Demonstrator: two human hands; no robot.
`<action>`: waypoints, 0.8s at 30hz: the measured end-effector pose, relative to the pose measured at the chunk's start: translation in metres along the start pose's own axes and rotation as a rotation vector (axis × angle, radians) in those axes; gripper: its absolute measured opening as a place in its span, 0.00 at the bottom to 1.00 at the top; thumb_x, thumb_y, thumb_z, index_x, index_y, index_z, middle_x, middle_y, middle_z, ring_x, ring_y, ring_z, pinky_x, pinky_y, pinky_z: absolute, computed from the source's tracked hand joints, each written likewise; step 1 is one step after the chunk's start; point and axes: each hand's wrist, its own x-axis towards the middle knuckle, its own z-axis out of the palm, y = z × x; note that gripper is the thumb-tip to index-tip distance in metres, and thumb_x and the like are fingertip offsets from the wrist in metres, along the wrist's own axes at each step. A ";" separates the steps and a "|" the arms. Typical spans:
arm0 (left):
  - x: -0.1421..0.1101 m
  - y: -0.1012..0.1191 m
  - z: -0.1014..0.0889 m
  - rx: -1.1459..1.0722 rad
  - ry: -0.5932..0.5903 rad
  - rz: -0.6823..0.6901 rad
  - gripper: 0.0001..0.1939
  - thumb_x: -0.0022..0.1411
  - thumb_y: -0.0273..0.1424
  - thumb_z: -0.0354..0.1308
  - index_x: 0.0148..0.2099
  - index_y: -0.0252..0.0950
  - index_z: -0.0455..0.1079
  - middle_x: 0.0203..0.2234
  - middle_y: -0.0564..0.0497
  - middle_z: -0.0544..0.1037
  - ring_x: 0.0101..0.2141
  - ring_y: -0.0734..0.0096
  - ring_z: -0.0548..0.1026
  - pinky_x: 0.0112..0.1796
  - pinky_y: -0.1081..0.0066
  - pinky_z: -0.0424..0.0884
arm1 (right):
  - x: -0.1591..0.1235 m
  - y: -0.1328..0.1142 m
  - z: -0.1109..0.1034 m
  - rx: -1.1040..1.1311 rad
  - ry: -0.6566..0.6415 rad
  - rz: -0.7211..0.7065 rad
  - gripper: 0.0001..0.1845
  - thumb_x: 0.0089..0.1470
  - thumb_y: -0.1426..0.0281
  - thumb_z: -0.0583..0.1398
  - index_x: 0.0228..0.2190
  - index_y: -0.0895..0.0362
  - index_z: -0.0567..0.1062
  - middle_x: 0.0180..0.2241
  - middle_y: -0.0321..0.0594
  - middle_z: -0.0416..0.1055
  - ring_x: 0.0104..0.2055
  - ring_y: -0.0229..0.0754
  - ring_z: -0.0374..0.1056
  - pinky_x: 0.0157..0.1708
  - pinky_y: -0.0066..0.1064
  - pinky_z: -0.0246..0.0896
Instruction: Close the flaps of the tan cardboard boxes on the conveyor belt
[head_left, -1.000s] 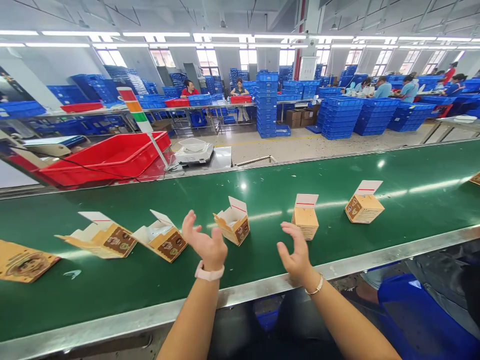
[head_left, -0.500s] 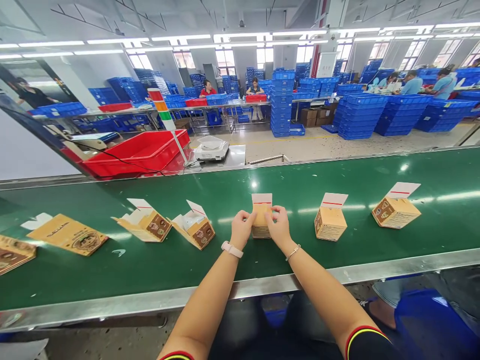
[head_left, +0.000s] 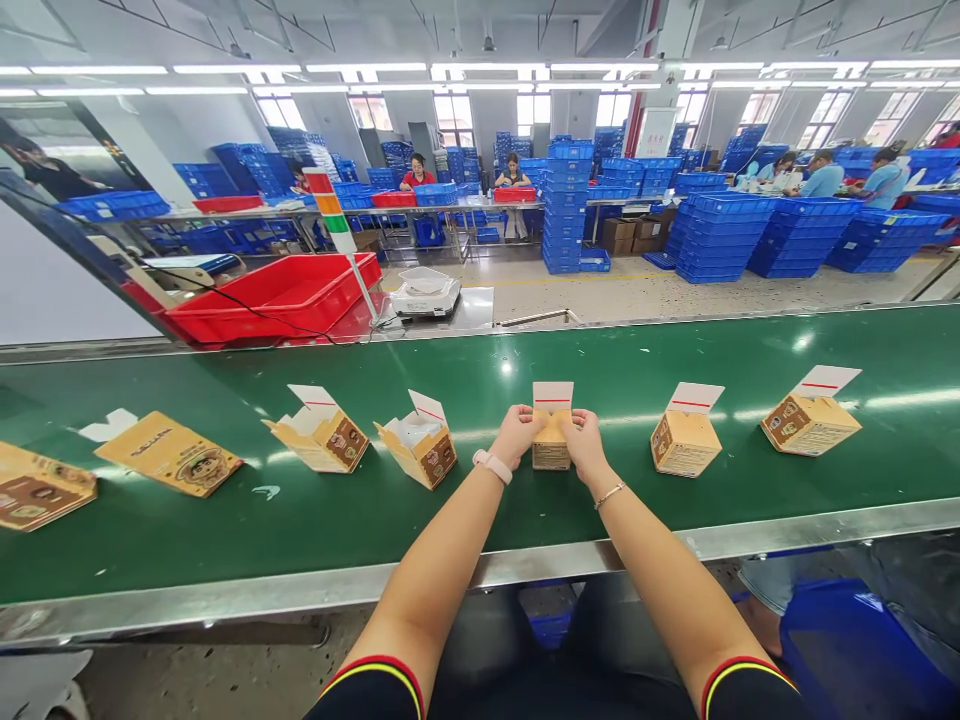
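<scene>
Upright kraft carton now sits further right on green conveyor belt, L hand & R hand pinching its sides just below white flap.

Long fluorescent ceiling lights brighten a factory hall with tall windows and stacked blue plastic crates.

Seven cartons sat along the one belt at twelve o'clock, with one left hand and one right hand; beyond, at eleven o'clock, one red tub and one scale.
</scene>
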 end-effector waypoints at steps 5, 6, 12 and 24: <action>-0.046 0.001 -0.044 0.026 0.336 0.320 0.17 0.52 0.34 0.60 0.42 0.38 0.60 0.47 0.41 0.67 0.51 0.55 0.66 0.51 0.53 0.64 | -0.041 -0.015 -0.018 0.002 0.160 -0.316 0.26 0.48 0.57 0.58 0.45 0.55 0.58 0.54 0.53 0.53 0.62 0.54 0.49 0.62 0.53 0.44; -0.053 -0.002 -0.060 0.026 0.463 0.388 0.20 0.51 0.36 0.61 0.44 0.38 0.58 0.50 0.41 0.63 0.56 0.53 0.61 0.54 0.51 0.60 | -0.051 -0.018 -0.016 0.009 0.137 -0.388 0.26 0.47 0.57 0.59 0.44 0.54 0.59 0.54 0.52 0.54 0.62 0.54 0.50 0.62 0.53 0.43; -0.048 -0.023 -0.136 0.045 0.693 0.463 0.23 0.62 0.46 0.48 0.54 0.39 0.59 0.56 0.40 0.63 0.56 0.53 0.63 0.55 0.50 0.60 | -0.079 -0.024 0.032 -0.103 -0.525 -0.882 0.30 0.55 0.64 0.55 0.59 0.53 0.57 0.57 0.50 0.61 0.62 0.53 0.54 0.60 0.52 0.51; -0.025 -0.009 -0.123 0.489 0.240 0.325 0.14 0.56 0.37 0.59 0.21 0.39 0.66 0.26 0.49 0.75 0.39 0.59 0.72 0.48 0.59 0.65 | -0.051 -0.031 0.077 -0.164 -0.564 -0.559 0.13 0.57 0.58 0.58 0.27 0.48 0.77 0.35 0.41 0.75 0.54 0.56 0.55 0.58 0.63 0.38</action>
